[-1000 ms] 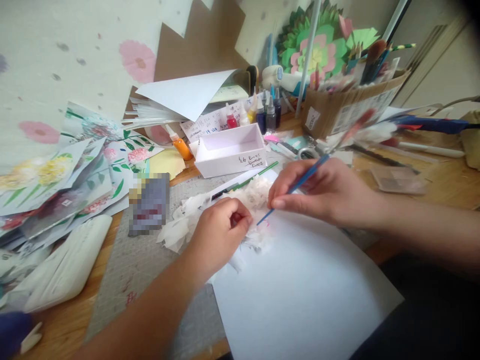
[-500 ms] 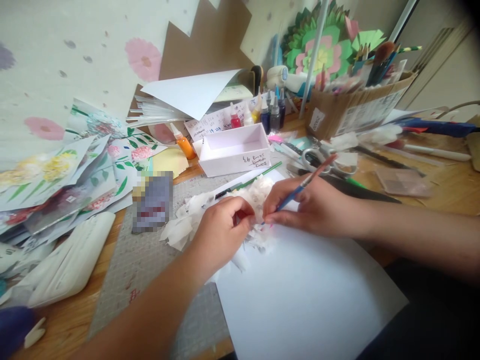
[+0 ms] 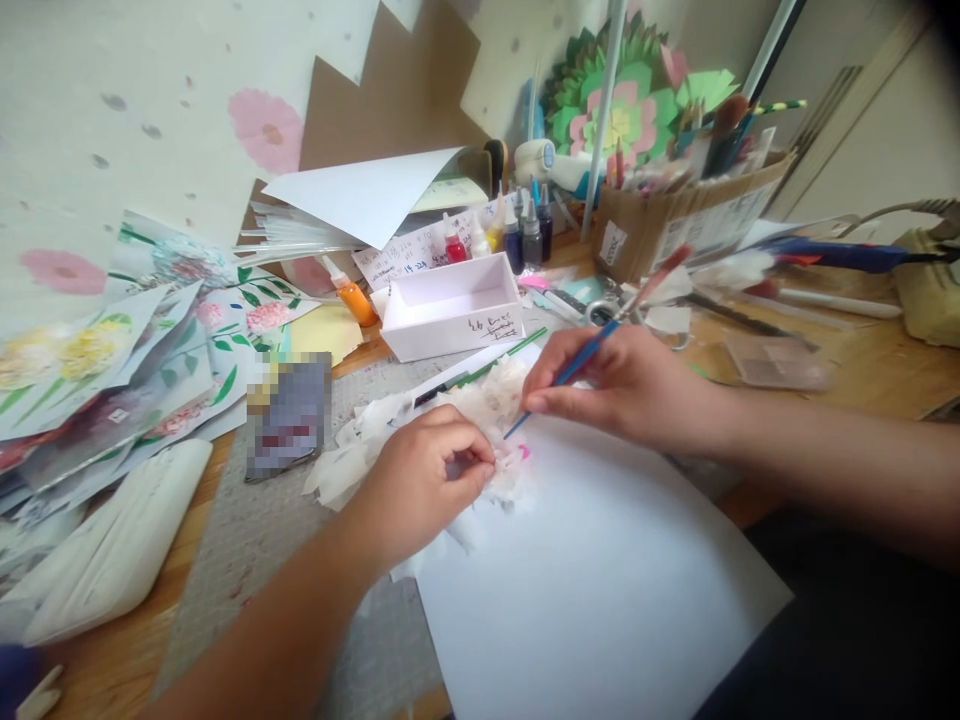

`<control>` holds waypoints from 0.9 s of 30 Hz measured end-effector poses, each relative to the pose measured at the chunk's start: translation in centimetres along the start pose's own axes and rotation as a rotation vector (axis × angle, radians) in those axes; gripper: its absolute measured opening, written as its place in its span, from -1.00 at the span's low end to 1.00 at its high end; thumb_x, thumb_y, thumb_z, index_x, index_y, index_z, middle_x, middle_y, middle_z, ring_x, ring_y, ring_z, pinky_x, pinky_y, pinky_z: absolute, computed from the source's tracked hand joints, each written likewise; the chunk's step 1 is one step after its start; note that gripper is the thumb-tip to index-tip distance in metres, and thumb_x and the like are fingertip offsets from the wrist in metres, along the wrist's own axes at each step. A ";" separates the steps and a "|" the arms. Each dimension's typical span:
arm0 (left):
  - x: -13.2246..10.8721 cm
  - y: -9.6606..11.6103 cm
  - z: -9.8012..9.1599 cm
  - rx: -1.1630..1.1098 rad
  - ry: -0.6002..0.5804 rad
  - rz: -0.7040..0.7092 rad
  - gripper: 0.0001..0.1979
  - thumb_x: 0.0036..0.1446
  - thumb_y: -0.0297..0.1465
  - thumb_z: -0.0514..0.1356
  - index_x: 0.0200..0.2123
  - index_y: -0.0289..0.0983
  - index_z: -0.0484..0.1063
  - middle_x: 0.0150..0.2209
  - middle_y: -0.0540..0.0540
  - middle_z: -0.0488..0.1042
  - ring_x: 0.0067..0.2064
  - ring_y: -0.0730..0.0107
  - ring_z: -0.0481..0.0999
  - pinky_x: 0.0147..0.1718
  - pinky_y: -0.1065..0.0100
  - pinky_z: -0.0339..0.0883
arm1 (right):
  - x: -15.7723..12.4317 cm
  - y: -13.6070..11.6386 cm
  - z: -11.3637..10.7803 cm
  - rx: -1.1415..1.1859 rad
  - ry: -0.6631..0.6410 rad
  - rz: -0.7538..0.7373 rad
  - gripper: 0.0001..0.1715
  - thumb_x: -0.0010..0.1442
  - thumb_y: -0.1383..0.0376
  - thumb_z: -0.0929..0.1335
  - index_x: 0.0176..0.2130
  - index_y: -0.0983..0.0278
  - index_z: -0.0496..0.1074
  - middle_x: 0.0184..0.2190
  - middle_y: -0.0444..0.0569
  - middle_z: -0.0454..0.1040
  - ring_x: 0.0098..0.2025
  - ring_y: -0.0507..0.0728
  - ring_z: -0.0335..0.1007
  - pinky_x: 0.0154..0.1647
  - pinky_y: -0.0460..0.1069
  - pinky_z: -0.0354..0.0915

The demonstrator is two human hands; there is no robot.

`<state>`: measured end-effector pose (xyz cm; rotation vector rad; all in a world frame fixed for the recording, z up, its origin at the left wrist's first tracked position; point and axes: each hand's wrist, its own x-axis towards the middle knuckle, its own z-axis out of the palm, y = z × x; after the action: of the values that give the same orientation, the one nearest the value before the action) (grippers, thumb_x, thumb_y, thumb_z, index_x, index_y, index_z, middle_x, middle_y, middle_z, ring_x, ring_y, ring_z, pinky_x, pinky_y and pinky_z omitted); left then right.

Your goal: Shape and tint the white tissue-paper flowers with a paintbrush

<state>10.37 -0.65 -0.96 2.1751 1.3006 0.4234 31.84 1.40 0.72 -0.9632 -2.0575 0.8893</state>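
Note:
My right hand (image 3: 615,385) grips a slim blue paintbrush (image 3: 581,360) with a reddish upper end. Its thin lower tip points down just above a heap of crumpled white tissue (image 3: 491,395). Thumb and forefinger of my left hand (image 3: 427,470) are pinched together at the heap's near side; what lies between them is too small to make out. Close to those fingertips a small bright pink spot (image 3: 525,452) shows on the whitish pieces. A large white paper sheet (image 3: 600,580) lies below both hands.
Behind the heap stand an open white box (image 3: 454,335), an orange bottle (image 3: 352,295) and several small colour bottles (image 3: 532,235). Scissors (image 3: 604,310) and a cardboard box of brushes (image 3: 690,220) are to the right. Flower pictures (image 3: 112,370) pile up on the left. A grey cutting mat (image 3: 225,590) lies underneath.
The paintbrush tip has lifted away from the left fingertips and the pink spot, which now shows more clearly. My left hand keeps its pinch. The whole view has shifted slightly.

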 end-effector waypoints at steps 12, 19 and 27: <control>-0.8 -0.7 -3.6 0.100 -0.151 0.052 -0.90 -0.01 -0.37 0.21 -0.34 -0.16 0.45 -0.25 0.00 0.39 -0.22 0.36 0.38 -0.20 0.37 0.25 | -0.4 -0.3 0.0 0.013 -0.002 -0.036 -0.81 0.06 0.22 0.39 -0.44 0.32 0.40 -0.46 -0.02 0.51 -0.38 0.09 0.45 -0.38 -0.06 0.35; -1.4 -0.7 -4.1 0.197 -0.354 0.195 -0.92 -0.03 -0.48 0.21 -0.42 -0.19 0.44 -0.22 -0.03 0.35 -0.14 0.33 0.35 -0.12 0.38 0.22 | -0.7 -0.1 -0.8 -0.031 0.021 -0.026 -0.79 0.03 0.18 0.40 -0.47 0.29 0.40 -0.48 -0.06 0.51 -0.40 0.08 0.44 -0.44 -0.07 0.33; -1.1 -0.7 -4.9 0.076 -0.310 0.131 -0.91 0.04 -0.48 0.13 -0.47 -0.22 0.39 -0.36 0.00 0.44 -0.27 0.39 0.40 -0.25 0.43 0.26 | -0.9 0.1 -1.1 -0.100 -0.007 0.031 -0.78 0.03 0.19 0.38 -0.45 0.32 0.41 -0.50 -0.04 0.50 -0.43 0.09 0.44 -0.45 -0.05 0.31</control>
<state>6.74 0.19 2.49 2.2871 1.0235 0.0813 33.19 0.98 0.96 -1.0485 -2.1150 0.8132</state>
